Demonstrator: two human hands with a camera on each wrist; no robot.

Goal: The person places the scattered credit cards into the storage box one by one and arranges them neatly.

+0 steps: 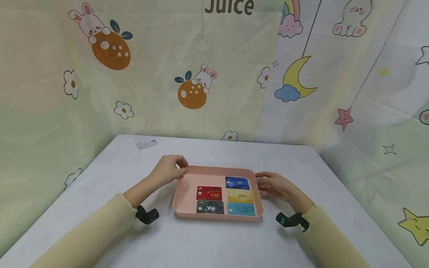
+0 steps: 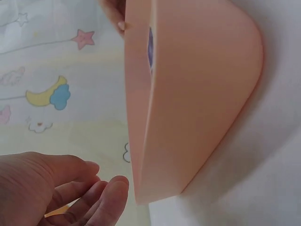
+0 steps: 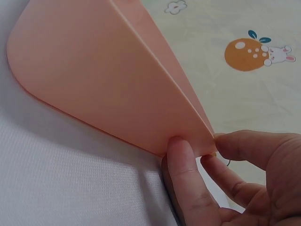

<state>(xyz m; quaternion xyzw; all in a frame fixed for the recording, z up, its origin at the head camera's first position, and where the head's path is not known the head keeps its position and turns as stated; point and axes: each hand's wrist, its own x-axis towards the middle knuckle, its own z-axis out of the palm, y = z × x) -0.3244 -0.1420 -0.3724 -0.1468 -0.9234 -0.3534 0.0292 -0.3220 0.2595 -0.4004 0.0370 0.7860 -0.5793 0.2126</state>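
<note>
A pink tray (image 1: 185,199) with rounded corners lies flat on the white table. Inside it are several cards: a red VIP card (image 1: 209,193) above a black one (image 1: 210,207), and to their right blue (image 1: 237,182), gold (image 1: 240,195) and light blue (image 1: 241,209) cards in a column. My left hand (image 1: 170,168) is at the tray's far left corner, its loosely bent fingers just off the wall in the left wrist view. At the tray's right side is my right hand (image 1: 275,186); in the right wrist view a fingertip (image 3: 179,148) touches the outer wall near a corner.
A small clear strip (image 1: 146,144) lies on the white table (image 1: 214,242) near its far left edge. Printed cloth (image 1: 151,89) hangs behind and along both sides. Black wrist devices (image 1: 147,215) sit below both hands.
</note>
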